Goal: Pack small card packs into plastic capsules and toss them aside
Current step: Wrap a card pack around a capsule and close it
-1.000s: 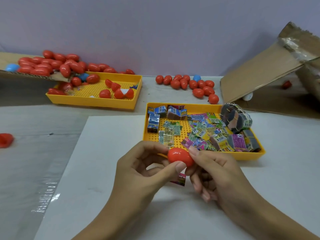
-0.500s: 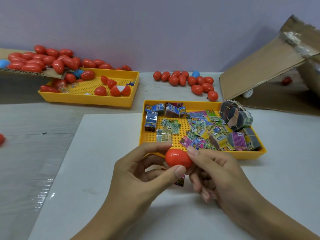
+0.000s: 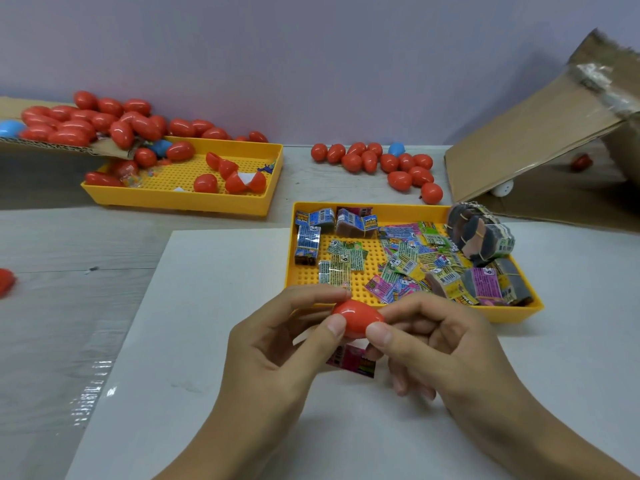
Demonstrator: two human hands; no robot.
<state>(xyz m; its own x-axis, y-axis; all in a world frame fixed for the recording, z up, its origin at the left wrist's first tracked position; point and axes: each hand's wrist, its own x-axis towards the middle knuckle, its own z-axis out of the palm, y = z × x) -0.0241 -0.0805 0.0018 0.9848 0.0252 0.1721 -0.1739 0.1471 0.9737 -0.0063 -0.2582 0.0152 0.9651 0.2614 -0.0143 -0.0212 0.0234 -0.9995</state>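
My left hand (image 3: pixel 277 344) and right hand (image 3: pixel 433 341) both pinch the red capsule (image 3: pixel 356 318) between them, above the table. It lies sideways, one end in each grip. A card pack (image 3: pixel 353 362) sits just below.

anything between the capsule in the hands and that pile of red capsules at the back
Yes. The capsule, pinched by both hands, has the card tray between it and the pile at the back. The tray is low, so a toss would probably clear it.
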